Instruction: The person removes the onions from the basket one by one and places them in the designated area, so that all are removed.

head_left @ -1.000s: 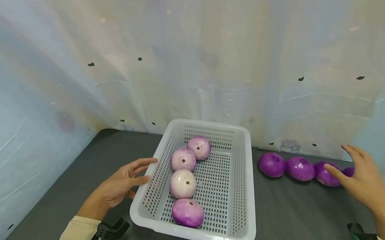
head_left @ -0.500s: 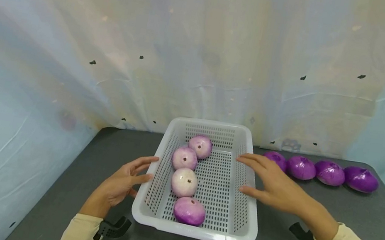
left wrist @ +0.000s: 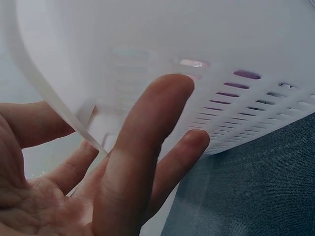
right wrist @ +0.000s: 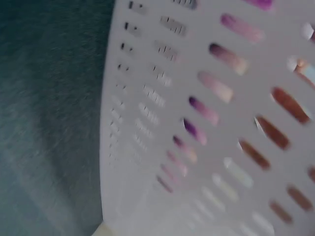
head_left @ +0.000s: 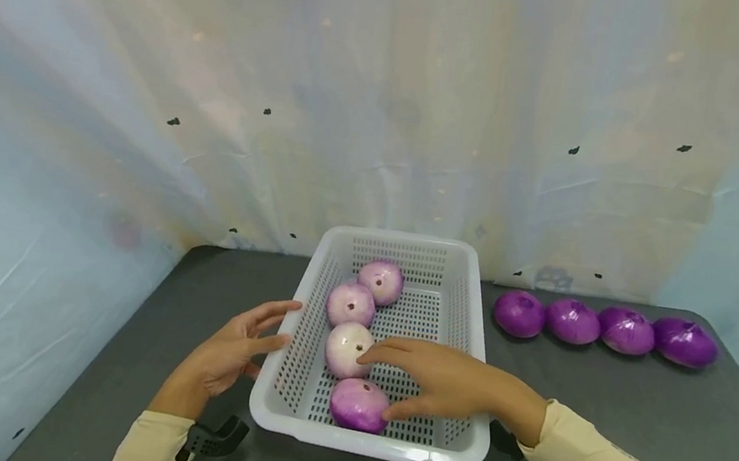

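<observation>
A white slotted plastic basket (head_left: 478, 433) holds several peeled red onions in a line along its left half, the nearest a pink-purple onion (head_left: 352, 405) and behind it a pale onion (head_left: 343, 349). My right hand (head_left: 443, 379) is inside the basket, its thumb by the pink-purple onion and its fingertips over the pale one; nothing is gripped. In the right wrist view the basket wall (right wrist: 147, 206) hides most of that hand, with bits of it showing through slots. My left hand (head_left: 230, 353) rests against the basket's left rim, thumb and fingers spread, as the left wrist view shows.
Several deep purple onions, among them one purple onion (head_left: 519, 314), stand in a row right of the basket along the back of the dark table (head_left: 603, 404). A pale patterned curtain (head_left: 389, 105) hangs close behind the table's back edge.
My right hand has moved left from over the purple onion row, across the basket's right rim, and down into the basket. The left hand and the onions stay put.
</observation>
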Demonstrator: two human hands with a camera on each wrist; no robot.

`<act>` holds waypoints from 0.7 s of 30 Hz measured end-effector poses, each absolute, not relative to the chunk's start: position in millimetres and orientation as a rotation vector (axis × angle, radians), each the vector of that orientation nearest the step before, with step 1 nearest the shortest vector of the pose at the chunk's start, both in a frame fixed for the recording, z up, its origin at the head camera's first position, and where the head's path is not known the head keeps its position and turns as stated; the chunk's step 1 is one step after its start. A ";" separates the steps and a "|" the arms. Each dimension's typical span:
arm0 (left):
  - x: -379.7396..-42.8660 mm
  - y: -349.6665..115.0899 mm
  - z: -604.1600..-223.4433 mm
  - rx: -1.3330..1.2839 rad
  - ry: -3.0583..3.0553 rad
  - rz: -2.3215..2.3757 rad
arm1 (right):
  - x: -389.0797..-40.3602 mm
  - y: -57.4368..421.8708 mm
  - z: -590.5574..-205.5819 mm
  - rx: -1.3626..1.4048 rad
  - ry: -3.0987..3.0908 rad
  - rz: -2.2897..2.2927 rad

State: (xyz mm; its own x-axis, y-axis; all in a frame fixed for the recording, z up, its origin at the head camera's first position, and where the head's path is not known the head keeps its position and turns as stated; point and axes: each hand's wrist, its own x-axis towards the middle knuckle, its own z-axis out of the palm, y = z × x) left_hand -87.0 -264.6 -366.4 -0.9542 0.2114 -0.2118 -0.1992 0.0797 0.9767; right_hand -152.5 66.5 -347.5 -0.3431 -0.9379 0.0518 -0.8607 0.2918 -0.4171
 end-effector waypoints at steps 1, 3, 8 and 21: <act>-87.5 -264.1 -366.2 0.009 2.064 1.947 | -152.6 64.0 -347.5 -1.675 2.340 -0.553; -87.8 -263.5 -365.5 0.003 2.067 1.943 | -152.8 60.3 -347.9 -1.686 2.318 -0.535; -85.5 -265.0 -364.1 -0.023 2.074 1.935 | -153.2 55.1 -351.9 -1.727 2.280 -0.477; -84.3 -263.3 -362.5 -0.017 2.056 1.949 | -150.7 54.4 -355.9 -1.771 2.248 -0.312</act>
State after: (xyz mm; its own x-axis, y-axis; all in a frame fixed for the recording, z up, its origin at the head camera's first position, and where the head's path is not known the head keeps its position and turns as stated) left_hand -84.3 -263.3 -362.5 -0.9528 0.2004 -0.2279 -0.2169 0.0756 0.9733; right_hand -150.7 54.4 -355.9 -0.2219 -0.9724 -0.0715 -0.9161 0.2330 -0.3262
